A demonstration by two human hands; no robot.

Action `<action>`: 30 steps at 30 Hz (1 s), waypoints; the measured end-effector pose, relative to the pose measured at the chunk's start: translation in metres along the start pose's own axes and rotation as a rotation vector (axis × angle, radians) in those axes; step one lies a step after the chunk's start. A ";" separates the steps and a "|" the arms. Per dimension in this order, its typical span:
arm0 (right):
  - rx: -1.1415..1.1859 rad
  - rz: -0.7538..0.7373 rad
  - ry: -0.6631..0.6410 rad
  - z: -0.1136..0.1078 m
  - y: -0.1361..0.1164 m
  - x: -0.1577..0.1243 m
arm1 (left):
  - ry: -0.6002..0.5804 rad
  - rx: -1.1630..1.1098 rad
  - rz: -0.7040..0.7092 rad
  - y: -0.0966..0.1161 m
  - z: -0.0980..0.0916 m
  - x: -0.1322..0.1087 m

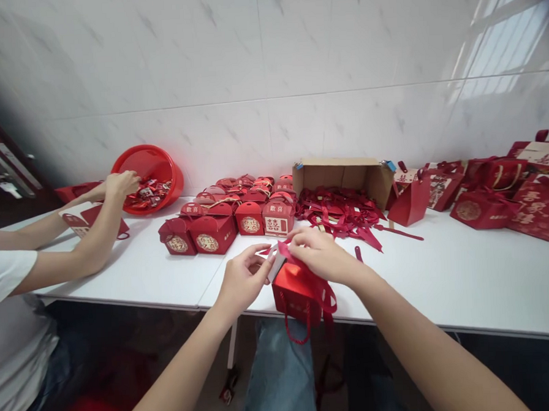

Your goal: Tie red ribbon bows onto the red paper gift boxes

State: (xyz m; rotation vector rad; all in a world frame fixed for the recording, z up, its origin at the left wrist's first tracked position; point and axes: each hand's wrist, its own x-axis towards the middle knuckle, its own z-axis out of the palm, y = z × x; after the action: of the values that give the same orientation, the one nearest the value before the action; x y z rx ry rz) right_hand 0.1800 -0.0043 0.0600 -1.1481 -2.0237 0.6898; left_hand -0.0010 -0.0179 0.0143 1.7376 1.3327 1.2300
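Note:
A shiny red gift box (291, 295) stands at the table's front edge between my hands, its top partly raised. A twisted red rope handle (299, 341) hangs over the edge. My left hand (244, 279) pinches the white inner side of a raised flap (278, 265). From the other side, my right hand (322, 255) closes its fingers at the box's top, beside a pinkish-red edge; its fingertips partly hide what they grip. A loop of dark red ribbon (329, 298) droops along the box's right side, below my right wrist.
Filled red boxes (214, 233) stand in rows left of centre. Behind, an open cardboard carton (346, 162) spills red ribbons (343, 211). Several red bags and boxes (481, 209) stand at right. At left, a co-worker's hand (125, 182) is over a red basket (177, 180) of small packets.

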 end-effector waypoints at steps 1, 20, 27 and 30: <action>-0.061 0.022 -0.057 0.007 0.004 0.003 | 0.000 -0.003 0.006 -0.002 0.000 -0.001; -0.165 0.050 -0.207 0.021 0.011 0.012 | -0.001 -0.120 -0.003 -0.003 0.000 -0.003; -0.100 0.044 -0.076 0.014 0.016 0.007 | 0.083 0.059 0.068 -0.011 -0.004 0.004; 0.031 0.071 0.160 -0.004 0.025 -0.013 | 0.111 0.321 0.091 -0.022 -0.015 0.005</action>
State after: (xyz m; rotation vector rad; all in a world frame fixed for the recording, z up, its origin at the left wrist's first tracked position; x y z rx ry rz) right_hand 0.2008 -0.0036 0.0404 -1.2216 -1.8406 0.6409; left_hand -0.0229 -0.0077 0.0018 1.9933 1.6033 1.2299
